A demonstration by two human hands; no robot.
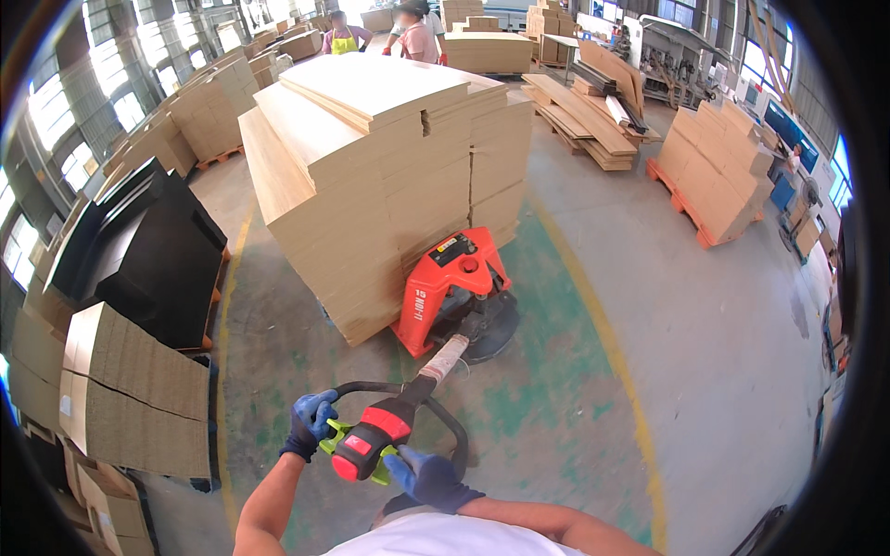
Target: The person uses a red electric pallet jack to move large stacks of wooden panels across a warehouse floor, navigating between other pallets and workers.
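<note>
Both my hands wear blue gloves and are on the control handle (pixel 380 432) of a red pallet truck (pixel 436 278). My left hand (pixel 313 424) is closed round the handle's left side, by a yellow-green lever. On the right side my right hand (pixel 428 476) is closed, its fingers at the other yellow-green lever; the palm side is hidden. From the handle a dark tiller with a wrapped middle (pixel 445 360) runs forward to the red body. A tall stack of pale boards (pixel 371 199) rises directly beyond the truck; whatever carries the stack underneath is mostly hidden.
On the left stand black panels (pixel 153 264) and a stack of boards (pixel 139 394). Loose planks (pixel 584 116) lie at the far right, near boards on an orange pallet (pixel 709 171). Yellow lines (pixel 603 324) edge the green floor strip. Several people (pixel 417 35) stand beyond the load.
</note>
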